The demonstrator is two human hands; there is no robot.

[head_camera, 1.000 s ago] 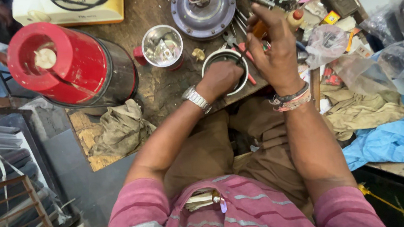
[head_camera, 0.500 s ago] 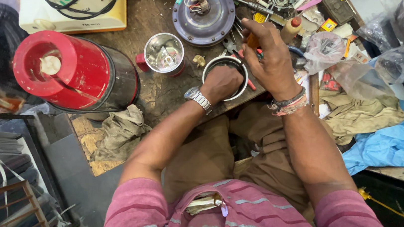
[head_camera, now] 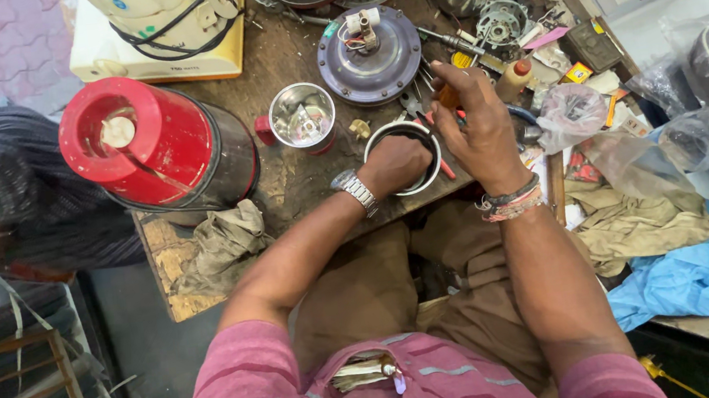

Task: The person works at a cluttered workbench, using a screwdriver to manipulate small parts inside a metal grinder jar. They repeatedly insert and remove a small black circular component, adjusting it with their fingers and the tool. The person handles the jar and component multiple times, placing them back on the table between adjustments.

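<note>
A cluttered repair surface [head_camera: 300, 178] is seen from above, with both forearms of the person reaching forward over brown trousers. The left hand [head_camera: 395, 164] is clenched around the near rim of a round metal ring housing [head_camera: 405, 137], which stands at the surface's near edge, directly between the two hands. The right hand [head_camera: 479, 129] is closed on an orange-handled tool [head_camera: 452, 97], probably a screwdriver, held over the ring's far right side; its tip cannot be made out.

The ring is judged to be stiff, fairly light sheet metal, smooth and possibly greasy, so it is best taken by its rim, as it is gripped now (a thin edge may be sharp).

Little open room is left. Just beyond the left hand stands a small steel cup [head_camera: 302, 117] full of small parts, and farther left a red cylindrical appliance body [head_camera: 151, 146] lies on its side. Beyond the right hand a round grey motor plate [head_camera: 370, 57] with wires is set, with loose tools and a small bottle [head_camera: 513, 79] just beside the fingers. To the right of the right hand, plastic bags [head_camera: 570, 115] and rags crowd in. The surface's edge runs under both wrists, so anything slid nearward would drop to the lap.
</note>
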